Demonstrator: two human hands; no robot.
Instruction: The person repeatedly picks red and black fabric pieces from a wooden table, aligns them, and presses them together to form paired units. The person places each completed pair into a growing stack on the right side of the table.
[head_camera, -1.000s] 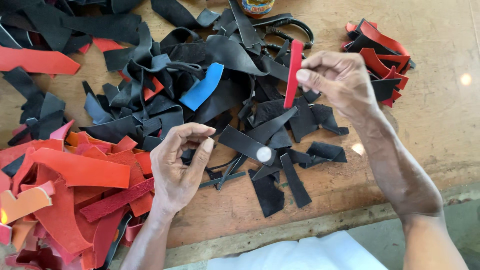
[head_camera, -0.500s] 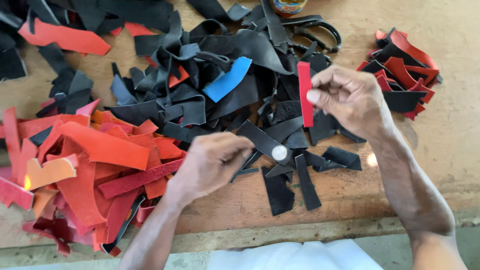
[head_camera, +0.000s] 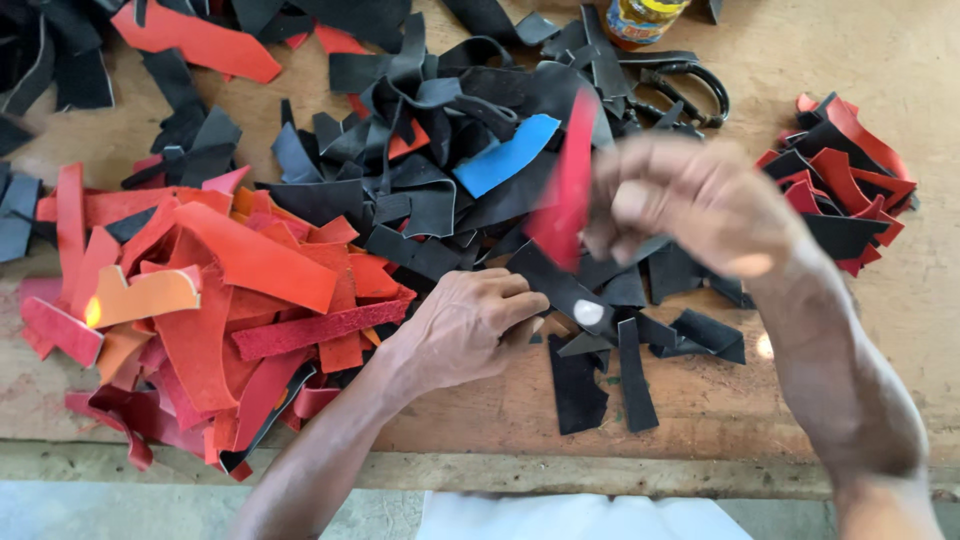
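Note:
My right hand (head_camera: 690, 205) is blurred with motion and holds a narrow red leather strip (head_camera: 568, 185) above the black scraps. My left hand (head_camera: 470, 325) rests palm down on the wooden table (head_camera: 790, 400), its fingers pinching the end of a black leather strip (head_camera: 560, 288) at the edge of the black scrap pile (head_camera: 430, 150). One blue scrap (head_camera: 508, 153) lies on top of that pile.
A heap of red and orange leather scraps (head_camera: 210, 290) covers the left of the table. A smaller stack of red and black pieces (head_camera: 840, 180) sits at the right. Black scissors (head_camera: 690, 85) and a jar with a yellow label (head_camera: 645, 18) lie at the back.
My right hand has swung the red strip leftward and lower over the black pile. My left hand has turned palm down and closed its fingers on a black strip.

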